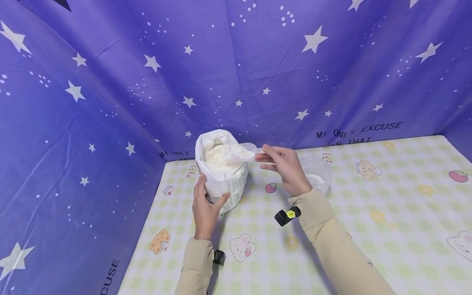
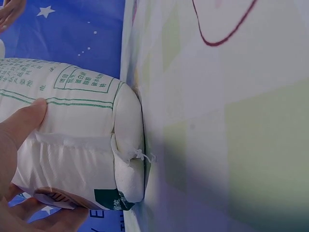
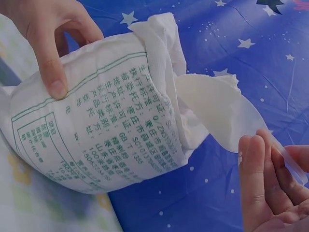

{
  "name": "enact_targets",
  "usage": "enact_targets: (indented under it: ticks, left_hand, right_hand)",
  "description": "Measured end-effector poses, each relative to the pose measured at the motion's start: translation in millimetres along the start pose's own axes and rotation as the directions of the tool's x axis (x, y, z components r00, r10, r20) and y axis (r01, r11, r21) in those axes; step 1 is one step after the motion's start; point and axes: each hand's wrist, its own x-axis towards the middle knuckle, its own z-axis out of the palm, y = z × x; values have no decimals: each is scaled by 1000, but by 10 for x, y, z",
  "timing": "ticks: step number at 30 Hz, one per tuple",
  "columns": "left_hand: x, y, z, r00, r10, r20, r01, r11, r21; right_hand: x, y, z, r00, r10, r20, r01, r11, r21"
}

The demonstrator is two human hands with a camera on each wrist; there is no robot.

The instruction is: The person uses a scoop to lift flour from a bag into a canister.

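A white cloth bag of flour with green print stands upright on the table, its mouth rolled open. Pale flour fills it near the top. My left hand grips the bag's near side, thumb and fingers spread around it; in the left wrist view the thumb presses the printed side. My right hand pinches the handle of a translucent plastic scoop at the bag's mouth, with flour heaped in it. The right wrist view has the scoop from below, its tip beside the rim.
A clear plastic tub with some white powder in it stands behind my right wrist, partly hidden. A checked cloth with cartoon prints covers the table. A blue star-patterned curtain hangs close behind the bag and along the left.
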Motion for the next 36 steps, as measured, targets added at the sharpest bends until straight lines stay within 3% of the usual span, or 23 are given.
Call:
enact_targets:
  ticks: [18,36]
  left_hand:
    - [-5,-15,1,1000,7,-2,-7,1000,-4]
    - [-6,-11,-2,1000,-4,-1,4,1000,-4]
  right_hand:
    - [-150,-24,-259,1000,8,-14,-8,1000,-6]
    - [-300,-20,-501,999,-16,-36,19,997,78]
